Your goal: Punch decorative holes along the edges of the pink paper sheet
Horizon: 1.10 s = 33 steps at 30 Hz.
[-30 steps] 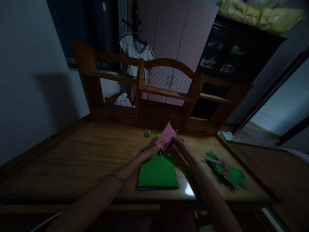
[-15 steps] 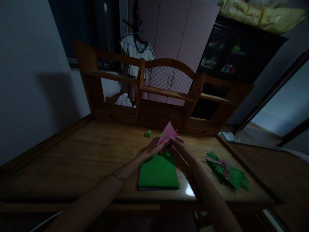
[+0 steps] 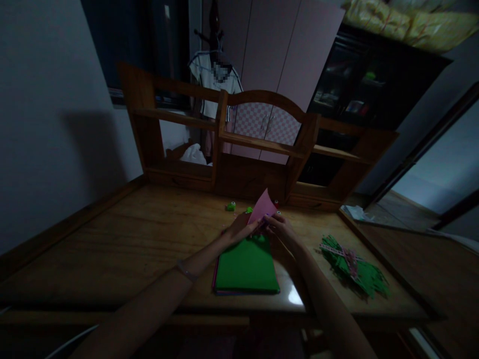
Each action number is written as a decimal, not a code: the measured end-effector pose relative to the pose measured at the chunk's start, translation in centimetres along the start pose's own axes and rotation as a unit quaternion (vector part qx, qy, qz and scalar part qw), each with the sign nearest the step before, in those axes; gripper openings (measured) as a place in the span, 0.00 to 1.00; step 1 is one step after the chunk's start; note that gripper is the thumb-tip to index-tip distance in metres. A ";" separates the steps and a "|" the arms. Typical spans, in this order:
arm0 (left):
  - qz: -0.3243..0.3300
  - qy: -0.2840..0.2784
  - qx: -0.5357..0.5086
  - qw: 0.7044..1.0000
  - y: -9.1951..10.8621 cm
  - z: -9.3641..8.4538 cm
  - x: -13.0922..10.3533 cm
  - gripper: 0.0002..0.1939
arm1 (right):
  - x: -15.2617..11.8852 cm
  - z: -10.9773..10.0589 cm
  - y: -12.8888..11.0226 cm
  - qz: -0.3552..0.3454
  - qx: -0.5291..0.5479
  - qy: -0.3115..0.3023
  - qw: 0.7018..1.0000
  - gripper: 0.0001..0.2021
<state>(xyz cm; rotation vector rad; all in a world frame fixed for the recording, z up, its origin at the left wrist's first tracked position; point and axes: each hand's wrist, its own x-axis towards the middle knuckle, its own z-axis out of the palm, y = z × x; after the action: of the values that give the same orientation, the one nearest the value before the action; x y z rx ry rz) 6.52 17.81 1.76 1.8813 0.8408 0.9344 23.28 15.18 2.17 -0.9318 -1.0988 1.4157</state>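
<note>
Above the far edge of a green sheet stack [image 3: 247,267], my left hand [image 3: 241,228] grips a pink paper [image 3: 263,205] whose pointed corner sticks up. My right hand [image 3: 279,226] is closed at the paper's lower right edge, around a small dark purple object [image 3: 266,217] too small to make out. Both hands nearly meet there. Small green bits lie on the stack just below the hands.
A wooden desk [image 3: 168,224] has a low shelf unit [image 3: 262,144] at its back. Near it stand a small green figure [image 3: 231,206] and a red one [image 3: 276,203]. Green paper strips [image 3: 368,276] with a pink bow [image 3: 351,262] lie at the right.
The whole view has shifted slightly, so things sit a little farther right. Both hands keep nearly the same pose at the pink paper.
</note>
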 end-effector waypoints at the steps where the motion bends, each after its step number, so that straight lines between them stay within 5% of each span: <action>1: 0.000 -0.001 0.001 1.000 0.0 0.0 0.0 0.25 | -0.1 0.0 -0.1 -0.002 -0.001 -0.003 1.000 0.09; 33: -0.002 0.002 0.010 1.000 -0.3 0.2 0.1 0.25 | 0.4 -0.6 0.3 -0.009 -0.017 -0.001 1.000 0.10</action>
<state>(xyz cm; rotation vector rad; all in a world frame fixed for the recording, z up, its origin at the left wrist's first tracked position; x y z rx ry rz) 6.65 17.94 1.47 1.8953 0.8583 0.9308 23.69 15.69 1.73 -0.9434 -1.1338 1.3877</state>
